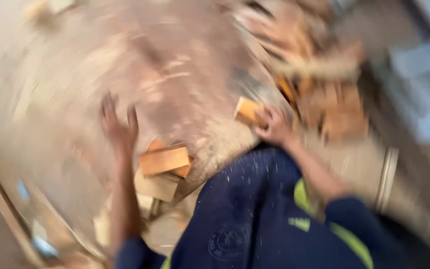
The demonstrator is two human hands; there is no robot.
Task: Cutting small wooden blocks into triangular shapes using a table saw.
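The right hand (273, 125) clamps its fingers on a small orange-brown rectangular wooden block (248, 110) beside a heap of blurred orange wood pieces (332, 107). The left hand (119, 127) spreads open, fingers apart, over a dusty pale surface (75, 89) (heavily blurred). A flat orange wooden offcut (164, 160) lies between them.

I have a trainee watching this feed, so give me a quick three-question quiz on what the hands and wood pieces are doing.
1. True or false: the right hand has its grip on a small orange-brown wooden block.
2. Which hand is spread open, holding nothing?
3. The stacked flat orange wooden offcuts lie: A) beside the left hand, B) on the dark blue trouser knee.

Key: 1 true; 2 left; 3 A.
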